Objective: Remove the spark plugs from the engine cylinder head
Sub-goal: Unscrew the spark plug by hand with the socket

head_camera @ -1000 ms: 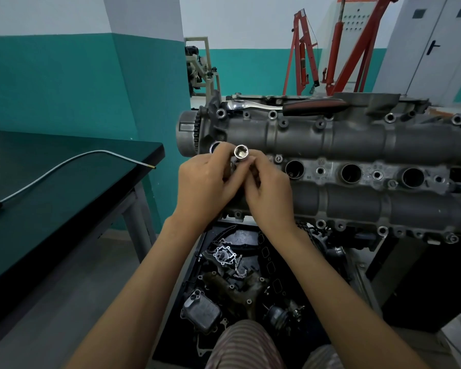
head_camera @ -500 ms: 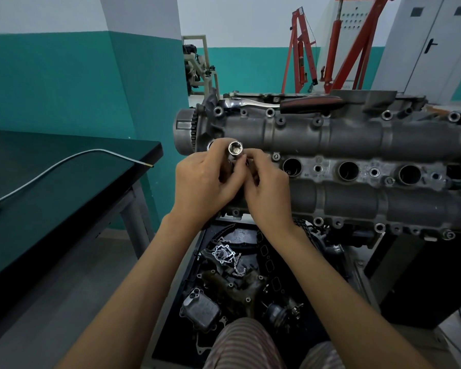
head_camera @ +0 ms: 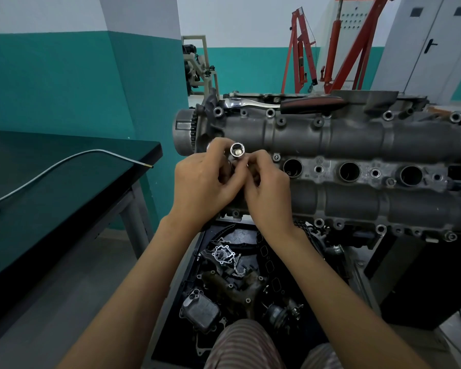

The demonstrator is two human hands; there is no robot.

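The grey cast-metal cylinder head (head_camera: 330, 145) stretches across in front of you, three open round plug wells along its middle. Your left hand (head_camera: 205, 185) and right hand (head_camera: 266, 190) meet at its left end, fingers curled around a shiny chrome socket (head_camera: 237, 150), a pale plug tip showing inside its mouth.

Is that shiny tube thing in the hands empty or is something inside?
Something's inside: the socket held by both hands shows a pale round tip in its open end.
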